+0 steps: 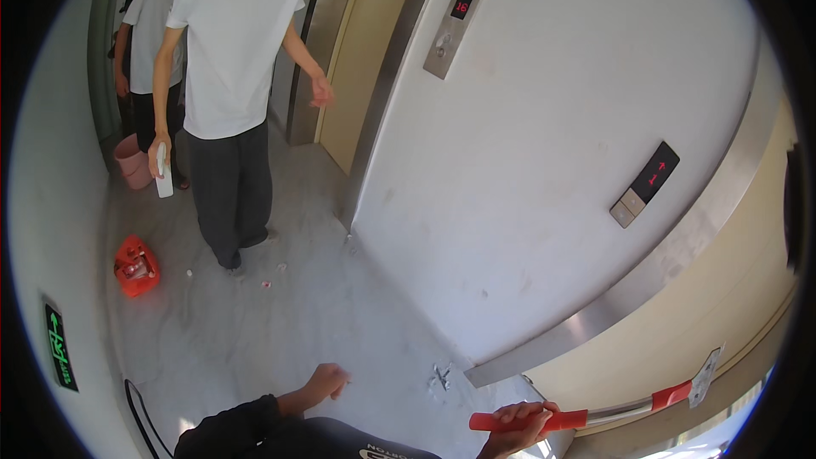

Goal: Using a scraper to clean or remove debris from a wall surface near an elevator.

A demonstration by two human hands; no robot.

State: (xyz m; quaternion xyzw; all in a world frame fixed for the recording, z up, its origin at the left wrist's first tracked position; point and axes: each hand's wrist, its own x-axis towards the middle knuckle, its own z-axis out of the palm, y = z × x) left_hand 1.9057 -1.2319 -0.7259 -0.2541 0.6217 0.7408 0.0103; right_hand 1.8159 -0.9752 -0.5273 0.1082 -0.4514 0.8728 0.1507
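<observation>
My right hand [519,424] is wrapped around the red grip of a long-handled scraper [612,415]. Past the grip, the tool has a bare metal shaft, a red collar and a flat metal blade, which points up and right in front of a cream elevator door [714,287]. Whether the blade touches the door is unclear. My left hand [328,381] hangs over the grey floor with its fingers curled in, and nothing shows in it. Crumpled silvery scraps [440,377] lie on the floor between my hands, near the foot of the metal door frame [574,331].
A person in a white T-shirt [236,44] stands ahead, holding a white bottle [164,178]; another person [153,32] is behind. An open red plastic bag [137,268] of rubbish and a pink bucket [132,162] stand along the left wall. Small litter [266,284] dots the floor.
</observation>
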